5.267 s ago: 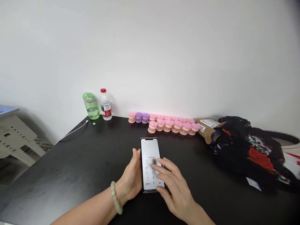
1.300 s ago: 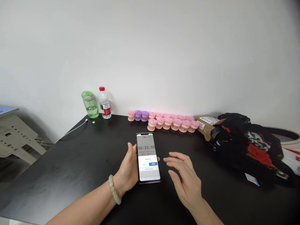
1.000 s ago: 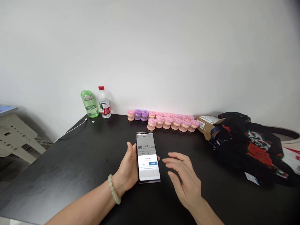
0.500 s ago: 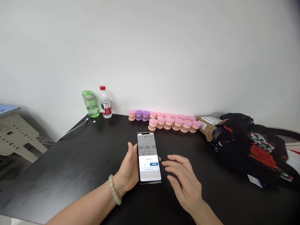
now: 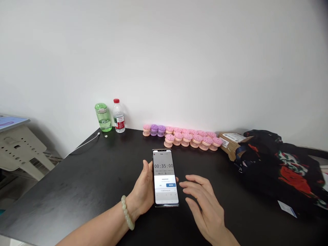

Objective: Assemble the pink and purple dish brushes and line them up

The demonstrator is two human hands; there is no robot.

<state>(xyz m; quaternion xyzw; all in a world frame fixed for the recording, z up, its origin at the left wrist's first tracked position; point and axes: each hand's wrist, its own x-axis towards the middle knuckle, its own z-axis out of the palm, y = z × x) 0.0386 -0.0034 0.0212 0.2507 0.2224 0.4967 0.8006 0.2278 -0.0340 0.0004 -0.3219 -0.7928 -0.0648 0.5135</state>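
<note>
A smartphone [image 5: 165, 179] rests upright in my left hand [image 5: 143, 188], its lit screen facing me with "00:35:00" and a pop-up box holding a blue button. My left thumb lies along the phone's left edge, a fingertip shows at its right edge, and the other fingers are hidden behind it. A pale green bead bracelet [image 5: 127, 212] circles my left wrist. Just right of the phone hovers my right hand [image 5: 206, 205], fingers apart and slightly bent, touching nothing.
Along the wall on the black table [image 5: 84, 184] stand several pink round brushes [image 5: 187, 138] and two purple brushes [image 5: 157, 130]. At left are a green bottle [image 5: 104, 118], a red-capped water bottle [image 5: 119, 118] and a white cable [image 5: 82, 145]. A cardboard box [image 5: 232, 143] and black bag [image 5: 271, 174] lie right.
The whole view has shifted slightly, so everything sits a little lower and further right. My left hand still holds the phone, and my right hand stays beside it.
</note>
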